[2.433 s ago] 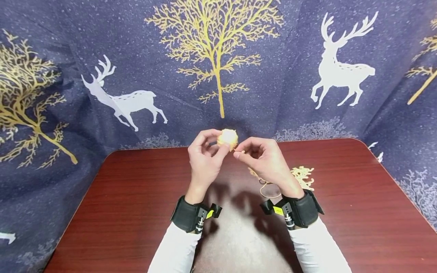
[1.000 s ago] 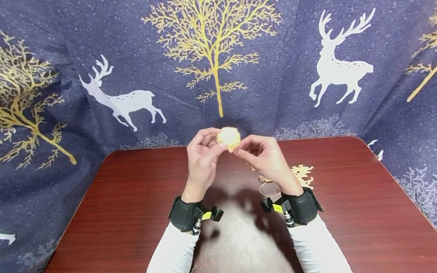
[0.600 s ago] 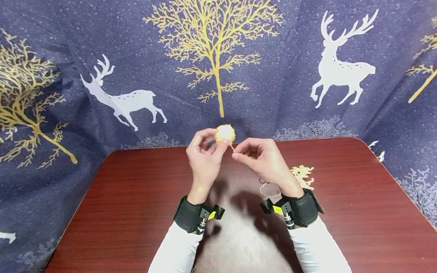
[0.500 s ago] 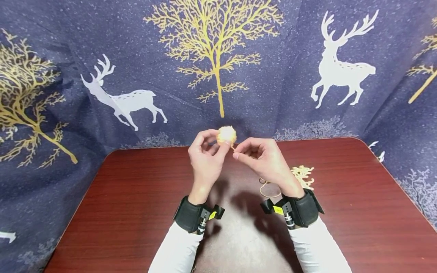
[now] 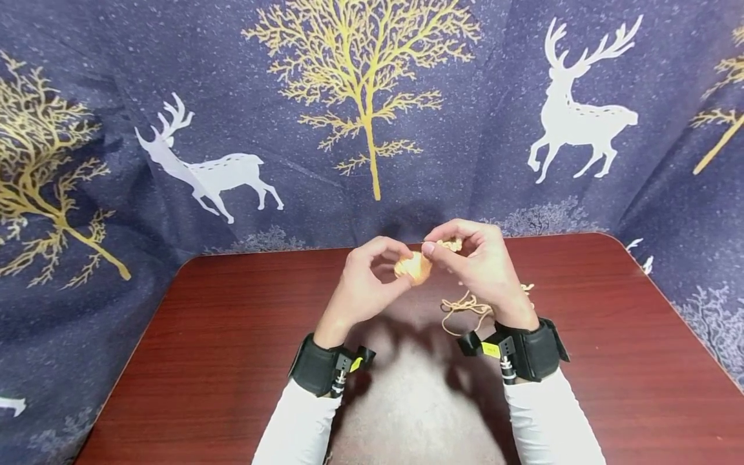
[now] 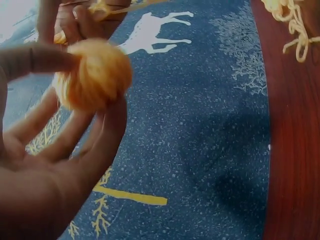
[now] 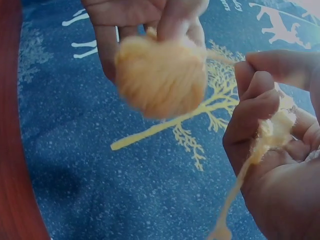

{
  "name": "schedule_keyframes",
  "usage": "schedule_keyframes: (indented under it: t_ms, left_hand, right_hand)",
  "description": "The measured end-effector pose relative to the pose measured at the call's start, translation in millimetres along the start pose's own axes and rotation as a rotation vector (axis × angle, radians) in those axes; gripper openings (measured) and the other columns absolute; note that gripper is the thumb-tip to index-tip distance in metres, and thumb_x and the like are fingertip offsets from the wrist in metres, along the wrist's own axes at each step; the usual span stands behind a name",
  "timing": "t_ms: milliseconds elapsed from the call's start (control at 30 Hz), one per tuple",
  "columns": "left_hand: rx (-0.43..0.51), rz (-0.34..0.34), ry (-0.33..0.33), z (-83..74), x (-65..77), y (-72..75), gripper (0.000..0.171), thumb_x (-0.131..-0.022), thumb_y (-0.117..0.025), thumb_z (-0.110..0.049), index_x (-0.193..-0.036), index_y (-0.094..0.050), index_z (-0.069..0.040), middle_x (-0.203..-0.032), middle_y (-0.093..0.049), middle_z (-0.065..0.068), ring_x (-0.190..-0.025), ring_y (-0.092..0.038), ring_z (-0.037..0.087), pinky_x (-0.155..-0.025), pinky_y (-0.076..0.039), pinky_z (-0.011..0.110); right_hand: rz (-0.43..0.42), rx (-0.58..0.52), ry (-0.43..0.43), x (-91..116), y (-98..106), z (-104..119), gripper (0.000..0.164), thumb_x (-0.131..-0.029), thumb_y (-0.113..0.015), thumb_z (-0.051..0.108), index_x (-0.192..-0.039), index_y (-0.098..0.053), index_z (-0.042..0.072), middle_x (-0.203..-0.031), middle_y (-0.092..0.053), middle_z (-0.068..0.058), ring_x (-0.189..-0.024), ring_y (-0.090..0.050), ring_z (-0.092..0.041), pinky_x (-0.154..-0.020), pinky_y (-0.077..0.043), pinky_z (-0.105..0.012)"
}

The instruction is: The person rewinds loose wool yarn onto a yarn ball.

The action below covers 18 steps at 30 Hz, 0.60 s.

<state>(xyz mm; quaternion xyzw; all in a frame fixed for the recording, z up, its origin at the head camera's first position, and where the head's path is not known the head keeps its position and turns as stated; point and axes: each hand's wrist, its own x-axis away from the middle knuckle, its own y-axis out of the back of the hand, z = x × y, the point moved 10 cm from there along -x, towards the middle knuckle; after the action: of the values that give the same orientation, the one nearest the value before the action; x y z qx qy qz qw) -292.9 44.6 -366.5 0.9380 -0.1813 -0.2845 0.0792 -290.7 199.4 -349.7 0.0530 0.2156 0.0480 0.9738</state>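
Note:
A small ball of orange-yellow yarn (image 5: 413, 267) is held up between the thumb and fingers of my left hand (image 5: 372, 279). In the left wrist view the yarn ball (image 6: 95, 75) shows strands wound around it. My right hand (image 5: 473, 261) pinches a yarn strand (image 7: 220, 56) that runs from the ball to its thumb and forefinger. A bunched clump of yarn (image 7: 275, 130) lies in the right palm, and a tail of it hangs down. Both hands are raised near the table's far edge, the right one just beside the ball.
Loose yarn (image 5: 465, 309) lies in loops on the reddish-brown table (image 5: 244, 336), partly hidden behind my right wrist. A dark blue cloth (image 5: 325, 161) printed with deer and trees hangs behind the table's far edge.
Both hands have shifted right, and the ball has moved right and lower. A yarn clump now shows in my right hand, and more loose strands show on the table beside that wrist.

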Motion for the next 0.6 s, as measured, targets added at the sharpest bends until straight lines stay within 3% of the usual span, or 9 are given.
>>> schedule_keyframes:
  t_ms: [167,300,433,600]
  left_hand:
    - [0.165,0.197,-0.021,-7.6,3.4,-15.9,0.031,-0.079,-0.076,0.012,-0.106,-0.066,0.003,-0.101,-0.068,0.016,-0.093,-0.07,0.023,-0.083,-0.061,0.039]
    - [0.352,0.251,-0.078,-18.8,4.7,-17.8,0.032,-0.077,-0.074,0.017,-0.106,-0.062,0.012,-0.104,-0.065,0.016,-0.095,-0.067,0.019,-0.085,-0.06,0.041]
    - [0.534,0.205,-0.136,-26.1,3.3,-10.8,0.032,-0.078,-0.076,0.012,-0.105,-0.059,0.015,-0.109,-0.066,0.008,-0.099,-0.065,0.017,-0.088,-0.059,0.036]
    - [0.663,0.02,-0.167,-26.5,-0.2,7.1,0.035,-0.075,-0.071,0.012,-0.105,-0.07,-0.006,-0.111,-0.068,0.006,-0.102,-0.066,0.018,-0.084,-0.059,0.029]
  right_hand:
    - [0.01,0.002,0.022,-1,1,1,0.008,-0.089,-0.075,0.001,-0.096,-0.073,-0.002,-0.075,-0.068,-0.007,-0.054,-0.055,-0.013,-0.044,-0.043,-0.022]
    - [0.027,-0.016,0.021,-2,0,-3,0.007,-0.09,-0.074,0.001,-0.096,-0.073,-0.001,-0.075,-0.068,-0.008,-0.052,-0.055,-0.012,-0.038,-0.039,-0.022]
    - [0.046,-0.056,0.002,-3,-5,-7,0.008,-0.09,-0.073,0.0,-0.097,-0.072,-0.004,-0.076,-0.069,-0.005,-0.049,-0.051,-0.008,-0.037,-0.038,-0.021]
    - [0.072,-0.033,0.022,-4,-13,-10,0.008,-0.09,-0.071,-0.005,-0.097,-0.071,-0.007,-0.081,-0.07,-0.003,-0.051,-0.049,-0.006,-0.043,-0.041,-0.019]
